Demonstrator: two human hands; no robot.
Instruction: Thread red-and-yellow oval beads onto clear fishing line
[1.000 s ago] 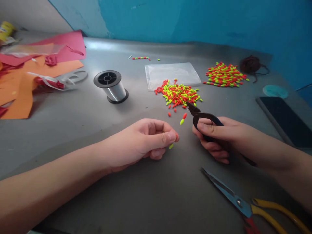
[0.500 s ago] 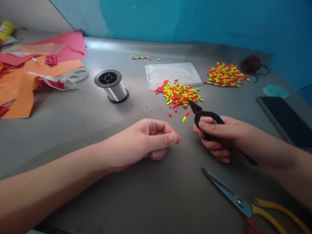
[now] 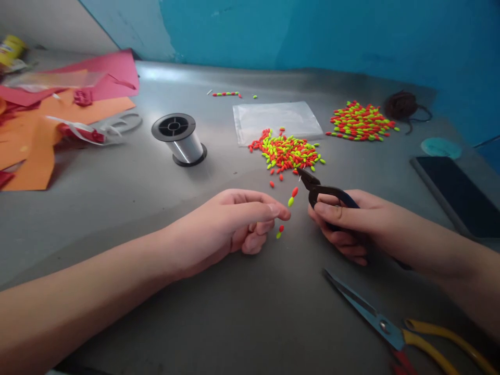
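My right hand (image 3: 344, 224) is closed around dark pliers (image 3: 332, 192). At the plier tips a thin pale wire end shows, with a red bead and a yellow-green bead (image 3: 291, 201) just below it. My left hand (image 3: 250, 219) has its thumb and index finger pressed together beside these beads; whatever they pinch is too small to make out. Another red and green bead pair (image 3: 280, 232) hangs just below those fingertips. Behind the hands lies a loose pile of red and green beads (image 3: 289, 152), partly over a clear plastic bag (image 3: 279, 117).
A wire spool (image 3: 185, 151) stands left of the beads. Orange and pink sheets (image 3: 39, 151) lie far left. A second bead pile (image 3: 361, 122), brown yarn (image 3: 401, 105) and a phone (image 3: 457, 192) are at right. Open scissors (image 3: 385, 326) lie at front right.
The pliers and the bead pair near their tips have moved slightly down and left. My left fingers have shifted, and the lower bead pair, mostly hidden before, now shows below them.
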